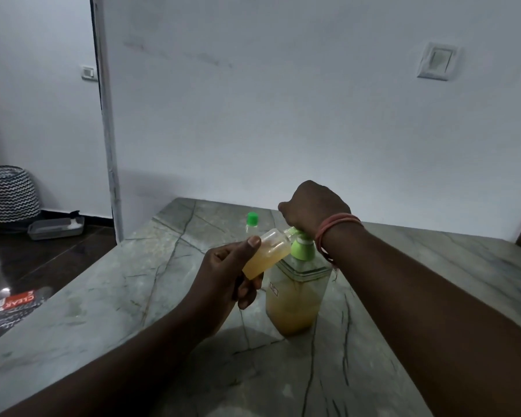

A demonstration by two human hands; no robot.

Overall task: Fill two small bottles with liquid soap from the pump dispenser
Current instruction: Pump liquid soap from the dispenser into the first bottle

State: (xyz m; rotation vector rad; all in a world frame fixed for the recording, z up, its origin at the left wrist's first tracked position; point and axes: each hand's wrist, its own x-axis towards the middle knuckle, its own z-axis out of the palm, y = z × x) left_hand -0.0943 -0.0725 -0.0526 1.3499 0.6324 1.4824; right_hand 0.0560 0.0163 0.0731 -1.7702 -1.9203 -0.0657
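Risk: small bottle (266, 254) held tilted, mouth at pump spout; slip off spout likely sends soap onto marble counter (127, 296). Overfill also possible, bottle looks over half full of amber liquid.

Pump dispenser (295, 296), centre of counter: clear square body, amber soap about half up, green collar.

Second small bottle (251, 222), far behind, green cap on; contents unclear.

Left hand (223, 275) clamped around tilted bottle, thumb on top. Right hand (313, 207) fisted, pressing on pump head; whether it grips anything, cannot tell.
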